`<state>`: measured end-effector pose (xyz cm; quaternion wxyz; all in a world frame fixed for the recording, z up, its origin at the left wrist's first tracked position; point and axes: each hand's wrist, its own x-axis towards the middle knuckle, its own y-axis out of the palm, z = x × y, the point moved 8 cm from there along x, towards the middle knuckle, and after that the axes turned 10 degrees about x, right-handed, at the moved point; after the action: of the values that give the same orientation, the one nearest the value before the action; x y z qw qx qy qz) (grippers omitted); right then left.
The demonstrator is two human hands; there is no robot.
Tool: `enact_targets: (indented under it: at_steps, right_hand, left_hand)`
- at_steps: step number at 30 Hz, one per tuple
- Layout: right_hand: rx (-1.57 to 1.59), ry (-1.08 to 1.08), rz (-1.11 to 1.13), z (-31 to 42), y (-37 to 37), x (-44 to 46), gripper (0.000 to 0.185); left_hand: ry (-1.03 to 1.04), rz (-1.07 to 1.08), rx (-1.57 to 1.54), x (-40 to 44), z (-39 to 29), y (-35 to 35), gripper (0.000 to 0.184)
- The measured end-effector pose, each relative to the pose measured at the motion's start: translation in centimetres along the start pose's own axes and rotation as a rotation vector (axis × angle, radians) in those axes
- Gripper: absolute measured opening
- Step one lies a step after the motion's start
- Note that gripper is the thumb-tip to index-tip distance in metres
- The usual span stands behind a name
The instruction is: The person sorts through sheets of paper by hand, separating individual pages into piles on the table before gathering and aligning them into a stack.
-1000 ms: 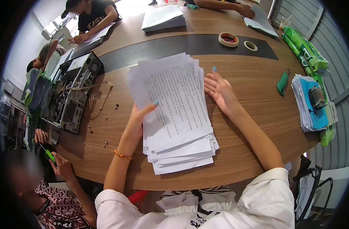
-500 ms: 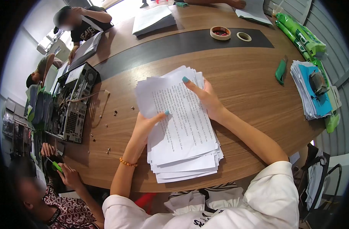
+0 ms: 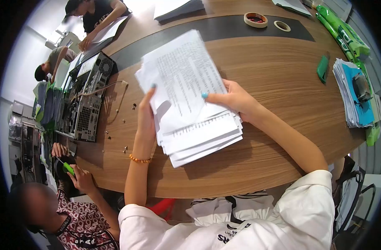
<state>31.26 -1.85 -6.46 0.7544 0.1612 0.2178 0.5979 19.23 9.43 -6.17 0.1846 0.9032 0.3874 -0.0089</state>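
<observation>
A thick stack of printed paper sheets (image 3: 188, 89) is between my two hands above the wooden table, its upper sheets jutting out past the lower ones at the far end. My left hand (image 3: 146, 114) grips the stack's left side, thumb along the edge and the other fingers mostly hidden. On the right side, my right hand (image 3: 238, 102) presses its thumb on the top sheet, with its fingers at the edge and partly out of sight. The near ends of the lower sheets are uneven and fanned.
An opened computer case (image 3: 88, 98) with a loose cable (image 3: 109, 86) stands left, near scattered screws (image 3: 125, 149). Tape rolls (image 3: 256, 21), a green cutter (image 3: 322, 68) and clipped papers (image 3: 352, 93) lie beyond and right. A person at lower left holds a green-handled tool (image 3: 68, 168); others sit at far left.
The stack has moved away from the table's near edge, and its upper sheets have slid farther out and tilted. My left thumb has shifted from the page to the left edge.
</observation>
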Motion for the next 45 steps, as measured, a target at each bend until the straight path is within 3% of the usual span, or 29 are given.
enact_targets:
  at_steps: [3,5,7,8,11,12,16,18,21,23,26,34,45]
  right_hand:
    - [-0.055,0.044,-0.123,-0.1,-1.3,-0.1,0.041]
    - [-0.144,0.033,-0.121,-0.1,-1.4,-0.3,0.043]
    - [-0.691,-0.139,0.005,1.1,-0.3,-0.4,0.046]
    - [-0.689,-0.139,0.007,1.1,-0.4,-0.4,0.046]
    - [0.029,0.075,0.085,-0.3,-0.7,0.0,0.053]
    - [0.148,0.088,0.013,-0.6,-0.9,-0.1,0.056]
    - [0.058,0.038,-0.015,-0.1,-1.2,0.0,0.062]
    - [-0.306,-0.012,-0.033,0.0,-2.2,0.5,0.07]
    - [-0.58,-0.152,0.059,1.2,-1.4,0.1,0.073]
    - [-0.286,0.039,0.174,0.2,-1.3,0.2,0.065]
    - [-0.02,0.143,-0.146,0.0,-3.2,-0.1,0.053]
    - [-0.072,0.147,-0.148,0.4,-2.2,1.8,0.042]
    - [-0.075,0.166,-0.173,0.3,-1.7,1.7,0.046]
  left_hand:
    - [-0.077,0.058,0.203,-0.7,0.8,1.0,0.048]
    - [-0.099,0.082,0.052,-0.2,1.6,0.9,0.053]
    - [0.024,-0.007,0.224,-0.4,0.3,0.9,0.055]
    - [0.003,0.057,0.186,-0.3,0.1,0.9,0.056]
    - [0.003,0.069,0.186,0.1,0.8,0.1,0.056]
    - [0.006,0.006,0.234,-0.3,0.9,0.3,0.057]
    - [0.043,0.01,0.309,-0.9,0.6,1.4,0.056]
    - [0.002,0.013,0.518,-1.3,0.3,1.8,0.052]
    - [-0.054,0.021,0.443,-1.9,0.0,2.6,0.046]
    - [-0.052,-0.014,0.401,-1.9,0.3,2.0,0.043]
    - [-0.153,0.032,0.354,-1.2,1.6,1.2,0.034]
    - [0.006,0.213,0.079,1.0,0.7,0.8,0.05]
    - [-0.03,0.202,0.114,0.9,0.9,0.0,0.051]
